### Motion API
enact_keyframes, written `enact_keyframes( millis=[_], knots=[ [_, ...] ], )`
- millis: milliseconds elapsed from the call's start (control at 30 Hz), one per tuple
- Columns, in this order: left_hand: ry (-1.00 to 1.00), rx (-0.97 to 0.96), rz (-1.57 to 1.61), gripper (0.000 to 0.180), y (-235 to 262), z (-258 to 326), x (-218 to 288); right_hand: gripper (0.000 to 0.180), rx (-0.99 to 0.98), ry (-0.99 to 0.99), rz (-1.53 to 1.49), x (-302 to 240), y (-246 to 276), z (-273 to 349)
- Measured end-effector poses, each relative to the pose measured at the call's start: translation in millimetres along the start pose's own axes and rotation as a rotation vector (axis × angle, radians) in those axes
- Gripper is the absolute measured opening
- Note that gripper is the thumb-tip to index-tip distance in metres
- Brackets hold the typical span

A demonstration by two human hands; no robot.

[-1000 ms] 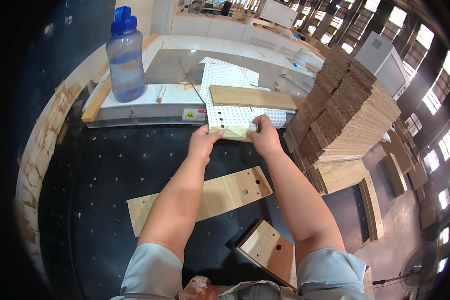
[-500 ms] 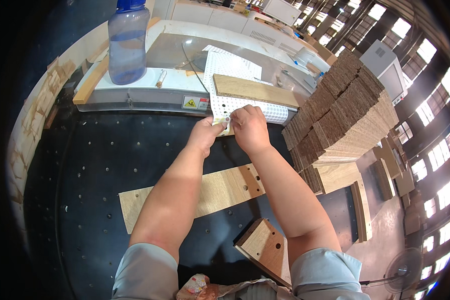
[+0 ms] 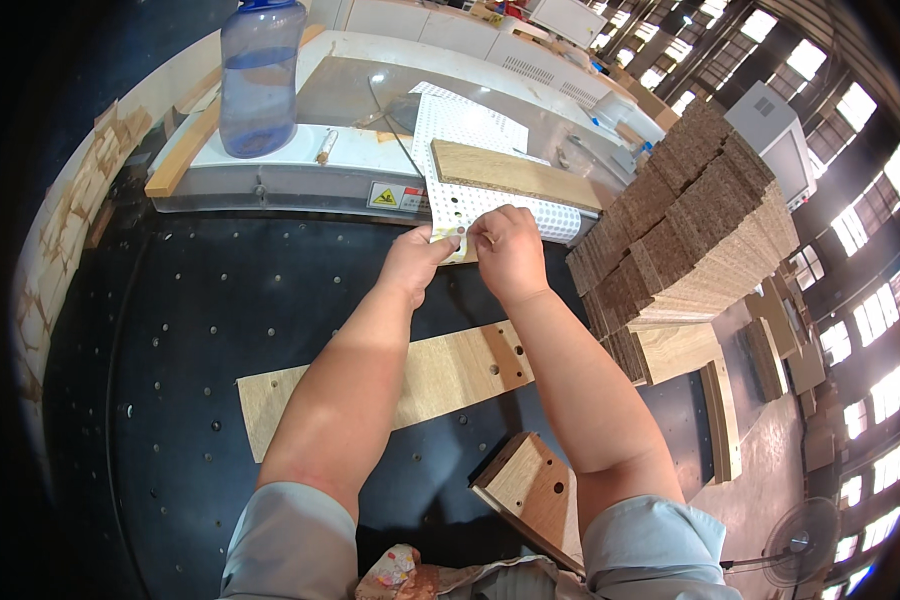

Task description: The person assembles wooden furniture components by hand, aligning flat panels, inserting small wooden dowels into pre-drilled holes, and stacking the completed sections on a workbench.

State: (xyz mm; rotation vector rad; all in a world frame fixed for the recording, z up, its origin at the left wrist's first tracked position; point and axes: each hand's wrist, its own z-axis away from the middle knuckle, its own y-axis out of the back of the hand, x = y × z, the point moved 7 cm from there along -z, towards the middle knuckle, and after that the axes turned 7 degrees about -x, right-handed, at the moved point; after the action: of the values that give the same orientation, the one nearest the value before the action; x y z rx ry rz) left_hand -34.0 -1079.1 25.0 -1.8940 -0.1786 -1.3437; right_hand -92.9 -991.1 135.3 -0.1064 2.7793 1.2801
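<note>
My left hand [image 3: 410, 265] pinches the near edge of a white sheet of round stickers [image 3: 460, 125] between thumb and fingers. Some dots near that edge are dark. Close beside it, my right hand [image 3: 513, 258] has its fingertips pressed together at the sheet's edge; whatever they hold is too small to make out. A wood strip [image 3: 510, 175] lies across the sheet just beyond my hands. Under my forearms a pale wooden board [image 3: 440, 375] with drilled holes at its right end rests on the black studded table [image 3: 210, 290].
Tall stacks of chipboard pieces [image 3: 690, 220] stand to the right. A blue water bottle [image 3: 260, 90] is on the white ledge at the back left. Nearer me lies another drilled wooden piece [image 3: 535, 485]. A fan [image 3: 800, 542] stands at the lower right.
My right hand has drawn slightly to the right, widening the gap between the fingertips. My left hand keeps its pinch on the sticker sheet. The whole view has shifted a little.
</note>
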Motion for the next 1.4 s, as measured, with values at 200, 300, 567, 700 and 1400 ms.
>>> enact_keyframes(
  millis=[200,300,567,700,1400],
  knots=[
    [-0.016,-0.002,-0.022,0.021,-0.7,3.1,0.9,0.007,-0.088,-0.095,-0.107,-4.7,34.7,12.9],
    [-0.111,-0.018,-0.006,0.032,0.2,4.7,6.0,0.008,-0.189,-0.208,-0.216,-8.7,84.1,35.7],
    [-0.747,0.523,-0.703,0.039,28.0,42.0,71.8,0.013,-0.247,-0.368,-0.260,-34.4,309.4,194.3],
    [-0.707,-0.202,-0.736,0.033,-115.7,86.1,84.6,0.013,0.222,-0.843,-0.548,-36.7,411.9,364.5],
    [-0.346,-1.513,-1.639,0.102,-310.8,315.7,-92.8,0.009,0.334,-0.527,-1.057,-33.7,294.5,555.8]
  ],
)
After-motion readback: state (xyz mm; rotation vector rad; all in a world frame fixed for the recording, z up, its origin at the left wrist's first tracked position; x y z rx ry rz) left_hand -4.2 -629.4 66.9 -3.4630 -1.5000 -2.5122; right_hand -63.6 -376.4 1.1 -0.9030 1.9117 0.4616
